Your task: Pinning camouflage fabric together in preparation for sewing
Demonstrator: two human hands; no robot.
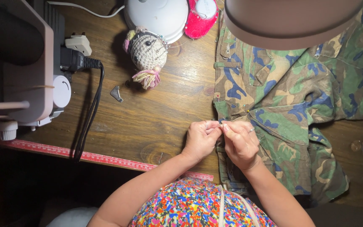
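Observation:
A camouflage garment [290, 92] lies spread over the right half of the wooden table [156, 113]. My left hand [200, 141] and my right hand [240, 143] meet at the garment's left edge, fingertips pinched together on the fabric there. Whether a pin sits between the fingers is too small to tell. A pin with a small coloured head [248, 111] sticks in the cloth just above my right hand.
A sewing machine [26, 71] stands at the left with a black plug and cable [87, 105]. A crocheted doll pincushion [148, 52], a red pincushion [200, 19], a white lamp base [156, 17] and a small metal part [116, 93] lie behind. A pink tape measure [93, 156] lines the table's front edge.

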